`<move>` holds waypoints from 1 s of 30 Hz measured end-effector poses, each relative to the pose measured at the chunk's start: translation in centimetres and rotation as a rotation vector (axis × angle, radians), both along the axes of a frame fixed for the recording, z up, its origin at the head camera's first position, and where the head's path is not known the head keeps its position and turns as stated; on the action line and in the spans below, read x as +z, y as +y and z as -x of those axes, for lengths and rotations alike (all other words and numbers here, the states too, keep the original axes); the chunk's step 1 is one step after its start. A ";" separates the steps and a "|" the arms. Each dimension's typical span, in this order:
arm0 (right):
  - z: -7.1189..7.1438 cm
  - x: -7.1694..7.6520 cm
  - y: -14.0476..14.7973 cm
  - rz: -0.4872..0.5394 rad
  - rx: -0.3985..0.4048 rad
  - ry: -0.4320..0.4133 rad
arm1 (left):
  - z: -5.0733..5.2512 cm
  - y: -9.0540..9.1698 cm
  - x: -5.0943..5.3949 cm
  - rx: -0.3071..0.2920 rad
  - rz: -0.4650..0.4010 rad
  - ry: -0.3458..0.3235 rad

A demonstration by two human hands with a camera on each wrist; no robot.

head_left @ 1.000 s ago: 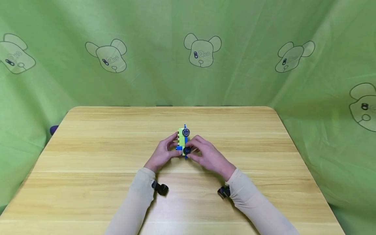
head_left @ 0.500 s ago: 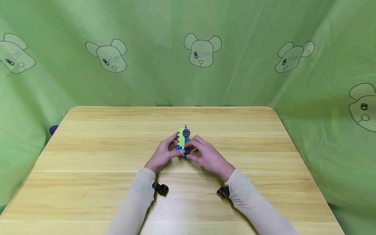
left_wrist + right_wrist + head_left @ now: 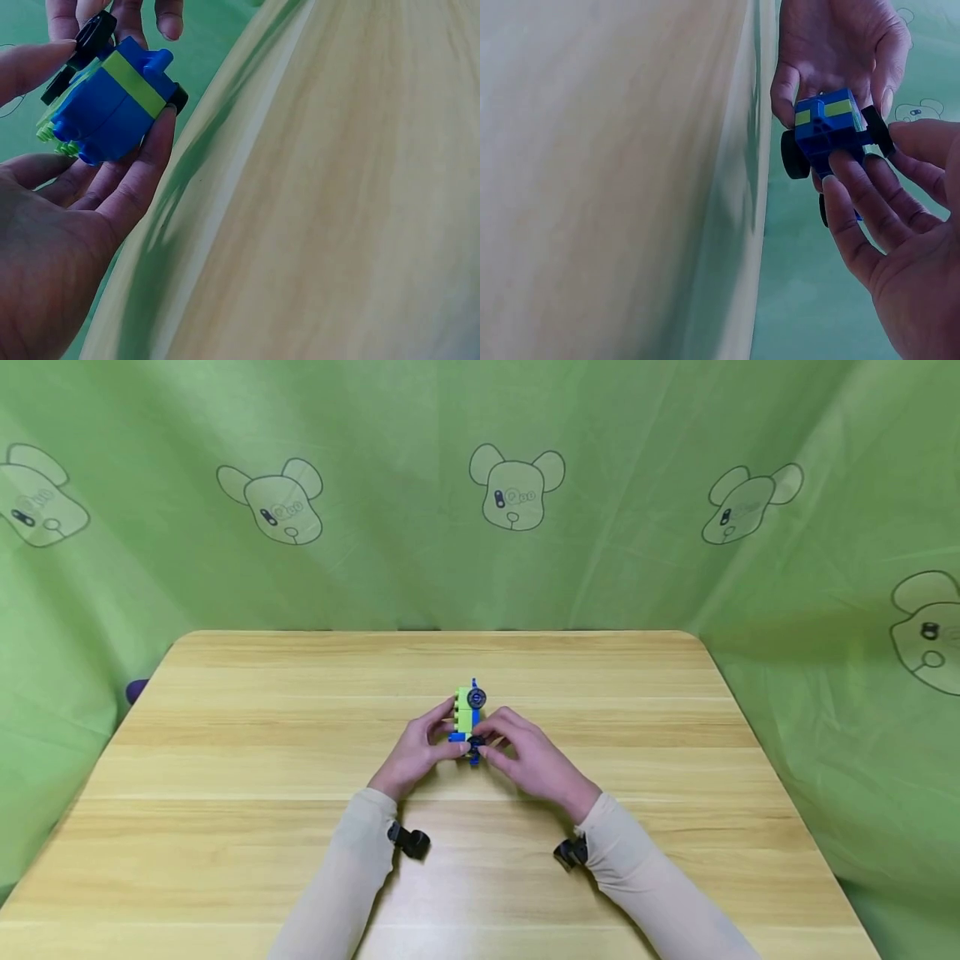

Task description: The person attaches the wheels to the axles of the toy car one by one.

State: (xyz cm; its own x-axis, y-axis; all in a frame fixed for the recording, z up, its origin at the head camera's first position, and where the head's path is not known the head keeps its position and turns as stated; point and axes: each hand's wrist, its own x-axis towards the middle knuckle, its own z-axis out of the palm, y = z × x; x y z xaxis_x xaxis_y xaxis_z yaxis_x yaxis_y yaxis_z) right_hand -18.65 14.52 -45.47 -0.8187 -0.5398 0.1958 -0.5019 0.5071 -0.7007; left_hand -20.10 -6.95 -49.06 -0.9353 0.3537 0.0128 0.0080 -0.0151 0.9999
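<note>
A toy car (image 3: 464, 718) of lime-green and blue building blocks is up between the two hands, turned on its side in the head view. My left hand (image 3: 414, 753) holds its body, and the left thumb lies against a black wheel (image 3: 94, 34) at the near end. My right hand (image 3: 536, 760) pinches that wheel (image 3: 877, 131), which stands out from the body on a short blue stub in the right wrist view. Another wheel (image 3: 476, 697) sits at the car's far end. On the opposite side a black wheel (image 3: 794, 154) shows in the right wrist view.
Both hands are over a light wood table (image 3: 300, 693). A green curtain (image 3: 405, 560) with mouse-head outlines hangs behind and beside it. Each sleeve carries a black strapped camera, the left camera (image 3: 411, 842) and the right camera (image 3: 572, 852). Something purple (image 3: 137, 691) shows past the left edge.
The near wheel showed its round face a second ago and now looks turned and more covered by fingers. The left thumb has shifted slightly right onto it; the car has barely moved.
</note>
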 end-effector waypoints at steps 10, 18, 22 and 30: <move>0.2 0.4 -0.2 0.085 -0.081 -0.158 | -0.1 -0.1 0.2 0.000 -0.036 -0.011; 0.4 0.4 -0.2 0.057 -0.081 -0.190 | -0.1 -0.3 0.6 0.012 -0.034 0.005; 0.4 0.3 -0.2 0.072 -0.072 -0.247 | -0.2 -0.3 0.7 0.014 -0.019 0.010; 0.7 0.0 -0.2 0.200 -0.034 -0.428 | -0.1 -0.2 0.5 0.006 0.006 0.021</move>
